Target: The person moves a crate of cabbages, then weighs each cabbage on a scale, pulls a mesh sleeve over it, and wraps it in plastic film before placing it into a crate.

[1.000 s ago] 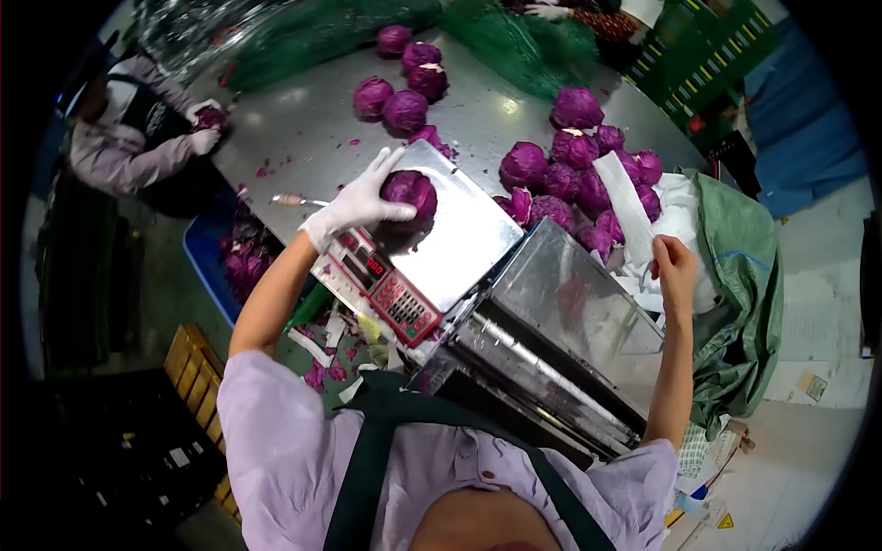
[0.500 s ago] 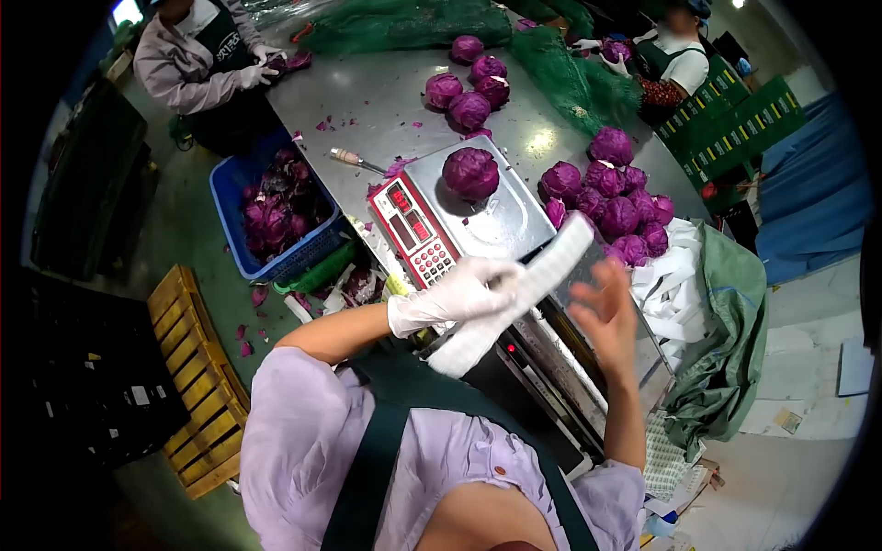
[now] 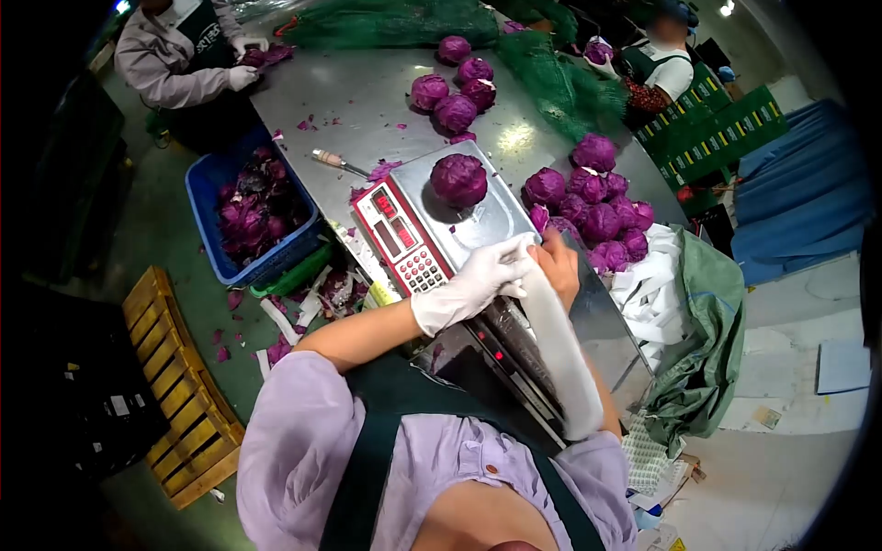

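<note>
My left hand (image 3: 482, 285), in a white glove, pinches the upper end of a long flat white foam sleeve (image 3: 562, 358). Bare, my right hand (image 3: 559, 264) has its fingers curled round that same end from the other side. The sleeve hangs down across my right forearm. Just beyond my hands is a weighing scale (image 3: 404, 239) with a red-and-white keypad panel and lit red digits. One red cabbage (image 3: 458, 180) rests on its metal plate. My fingers partly hide the gripped end of the sleeve.
More red cabbages (image 3: 602, 220) are heaped right of the scale, beside white foam sleeves (image 3: 652, 294). A knife (image 3: 338, 163) lies on the metal table (image 3: 340, 92). A blue crate (image 3: 207, 216) holds trimmed leaves. Two co-workers (image 3: 184, 64) stand across the table.
The foam sleeve has swung from slanting up right to hanging down right. My right hand has come in from the right and closed on its end.
</note>
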`<state>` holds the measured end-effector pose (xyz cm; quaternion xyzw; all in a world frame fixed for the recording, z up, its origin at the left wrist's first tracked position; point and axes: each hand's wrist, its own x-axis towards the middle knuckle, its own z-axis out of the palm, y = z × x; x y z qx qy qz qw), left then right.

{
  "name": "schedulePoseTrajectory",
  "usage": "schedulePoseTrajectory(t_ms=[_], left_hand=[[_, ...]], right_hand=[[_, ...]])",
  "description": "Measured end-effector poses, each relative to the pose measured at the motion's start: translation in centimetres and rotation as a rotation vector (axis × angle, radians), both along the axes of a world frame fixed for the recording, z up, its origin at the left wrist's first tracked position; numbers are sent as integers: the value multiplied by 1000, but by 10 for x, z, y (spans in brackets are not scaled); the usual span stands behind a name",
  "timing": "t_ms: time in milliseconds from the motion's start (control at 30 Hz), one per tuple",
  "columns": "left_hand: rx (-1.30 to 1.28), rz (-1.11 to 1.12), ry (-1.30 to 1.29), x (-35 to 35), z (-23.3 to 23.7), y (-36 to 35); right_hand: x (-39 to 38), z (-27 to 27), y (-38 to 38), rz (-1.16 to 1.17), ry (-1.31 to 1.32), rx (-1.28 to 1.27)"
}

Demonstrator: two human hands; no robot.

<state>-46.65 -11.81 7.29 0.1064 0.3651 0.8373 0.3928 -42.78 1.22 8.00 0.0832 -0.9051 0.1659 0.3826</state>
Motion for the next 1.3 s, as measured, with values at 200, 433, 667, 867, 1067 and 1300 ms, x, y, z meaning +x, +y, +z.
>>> schedulePoseTrajectory(t_ms=[200, 433, 667, 867, 1067, 1300], left_hand=[[-277, 73, 50, -8, -27, -19], [169, 310, -228, -75, -28, -65], [-748, 703, 408, -159, -45, -76], [-1051, 551, 588, -193, -120, -53], [417, -291, -715, -97, -102, -45], [116, -247, -665, -24, -25, -2]], right_hand=[[-33, -8, 17, 9, -131, -736], [-68, -20, 24, 139, -1023, -759], [-191, -103, 44, -343, -553, -1014], [-179, -107, -1, -61, -925, -1578], [-65, -22, -4, 288, -482, -705], [-5, 6, 40, 225, -758, -1988]])
